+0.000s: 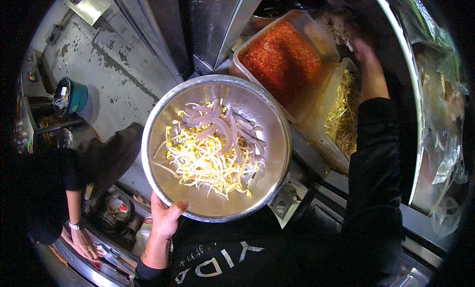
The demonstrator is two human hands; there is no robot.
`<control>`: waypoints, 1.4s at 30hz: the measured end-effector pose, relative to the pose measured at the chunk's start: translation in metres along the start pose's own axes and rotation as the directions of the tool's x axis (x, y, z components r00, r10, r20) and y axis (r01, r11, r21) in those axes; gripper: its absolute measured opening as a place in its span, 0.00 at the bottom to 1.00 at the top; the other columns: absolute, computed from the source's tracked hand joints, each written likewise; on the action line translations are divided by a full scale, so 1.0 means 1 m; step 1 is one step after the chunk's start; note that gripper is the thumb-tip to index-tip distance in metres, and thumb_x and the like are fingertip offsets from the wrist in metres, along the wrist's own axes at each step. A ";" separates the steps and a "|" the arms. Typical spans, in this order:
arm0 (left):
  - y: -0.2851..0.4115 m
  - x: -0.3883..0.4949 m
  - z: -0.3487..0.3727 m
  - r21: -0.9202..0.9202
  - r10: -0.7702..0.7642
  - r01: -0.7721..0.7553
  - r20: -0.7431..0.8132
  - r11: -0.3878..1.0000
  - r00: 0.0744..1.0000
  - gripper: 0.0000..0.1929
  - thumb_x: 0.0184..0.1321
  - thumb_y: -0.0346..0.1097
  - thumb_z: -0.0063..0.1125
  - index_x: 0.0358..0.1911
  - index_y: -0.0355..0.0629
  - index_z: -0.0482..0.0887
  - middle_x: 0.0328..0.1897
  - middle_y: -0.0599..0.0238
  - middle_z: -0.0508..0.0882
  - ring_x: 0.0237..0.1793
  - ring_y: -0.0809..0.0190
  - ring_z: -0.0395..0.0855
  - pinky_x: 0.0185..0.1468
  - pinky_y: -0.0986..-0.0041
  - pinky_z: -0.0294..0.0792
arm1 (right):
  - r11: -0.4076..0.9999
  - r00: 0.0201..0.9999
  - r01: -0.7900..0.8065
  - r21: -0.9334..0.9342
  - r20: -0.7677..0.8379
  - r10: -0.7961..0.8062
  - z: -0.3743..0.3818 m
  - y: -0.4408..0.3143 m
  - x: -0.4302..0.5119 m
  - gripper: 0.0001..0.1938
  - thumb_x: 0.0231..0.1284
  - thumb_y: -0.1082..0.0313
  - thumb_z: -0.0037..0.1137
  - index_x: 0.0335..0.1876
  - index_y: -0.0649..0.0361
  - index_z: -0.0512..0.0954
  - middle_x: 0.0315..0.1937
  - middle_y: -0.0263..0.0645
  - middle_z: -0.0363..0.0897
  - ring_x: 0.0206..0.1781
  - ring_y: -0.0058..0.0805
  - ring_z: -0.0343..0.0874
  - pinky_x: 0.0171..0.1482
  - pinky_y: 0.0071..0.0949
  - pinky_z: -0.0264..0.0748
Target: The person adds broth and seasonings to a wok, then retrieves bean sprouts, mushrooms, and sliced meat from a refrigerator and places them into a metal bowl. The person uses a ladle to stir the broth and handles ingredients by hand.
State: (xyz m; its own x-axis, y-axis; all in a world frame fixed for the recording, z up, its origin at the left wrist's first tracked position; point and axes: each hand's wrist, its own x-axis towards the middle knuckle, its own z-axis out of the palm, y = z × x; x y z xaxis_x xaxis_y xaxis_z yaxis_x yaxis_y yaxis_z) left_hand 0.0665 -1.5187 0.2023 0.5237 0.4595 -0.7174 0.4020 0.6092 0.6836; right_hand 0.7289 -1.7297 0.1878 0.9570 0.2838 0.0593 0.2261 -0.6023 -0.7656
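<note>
My left hand (166,214) grips the near rim of a stainless steel mixing bowl (274,146), thumb over the edge. Inside lie soybean sprouts (207,157) with yellow heads, and pale translucent strips (222,129), perhaps squid or onion, rest on top of them. At the upper right my right hand (363,51) reaches into a dark space, beside a pale, shredded-looking heap (337,29). Its fingers are blurred and in shadow, so whether they hold any of it is unclear.
Right of the bowl stands a clear plastic tub of chopped red chilli-like food (280,51). Beyond it is a container of more sprouts (341,116). A white-edged door (412,101) and plastic bags (443,138) border the right. Another person's hand (84,246) works at a counter, lower left.
</note>
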 end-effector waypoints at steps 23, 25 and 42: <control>0.004 0.005 -0.003 -0.026 0.096 -0.093 0.140 0.995 0.985 0.33 0.46 0.26 0.63 0.60 0.35 0.68 0.53 0.62 0.80 0.52 0.64 0.78 0.58 0.69 0.71 | 0.740 0.919 -0.087 0.667 0.340 -0.199 -0.014 -0.175 -0.249 0.20 0.59 0.63 0.63 0.54 0.62 0.74 0.49 0.45 0.80 0.47 0.34 0.82 0.48 0.33 0.82; 0.005 0.004 -0.002 -0.050 0.116 -0.111 0.135 0.993 0.984 0.32 0.47 0.26 0.62 0.60 0.34 0.68 0.53 0.61 0.81 0.51 0.64 0.79 0.58 0.69 0.72 | 0.794 0.780 0.023 0.608 0.486 -0.395 0.021 -0.191 -0.285 0.23 0.55 0.63 0.67 0.55 0.59 0.74 0.49 0.43 0.80 0.49 0.35 0.82 0.51 0.36 0.81; 0.001 0.000 0.002 -0.155 0.119 -0.102 0.107 0.983 0.987 0.31 0.44 0.24 0.56 0.58 0.32 0.70 0.50 0.59 0.81 0.48 0.61 0.81 0.55 0.69 0.73 | 0.870 0.763 -0.182 0.458 0.623 -0.169 0.052 -0.203 -0.337 0.10 0.69 0.70 0.54 0.50 0.66 0.79 0.42 0.38 0.83 0.41 0.19 0.80 0.46 0.21 0.76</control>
State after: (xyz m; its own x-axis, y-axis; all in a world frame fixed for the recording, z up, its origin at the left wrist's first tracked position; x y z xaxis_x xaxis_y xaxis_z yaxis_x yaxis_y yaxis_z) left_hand 0.0688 -1.5193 0.2030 0.6455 0.4569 -0.6121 0.2251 0.6519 0.7241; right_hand 0.3510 -1.6648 0.2902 0.5794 0.7834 -0.2251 -0.0603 -0.2342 -0.9703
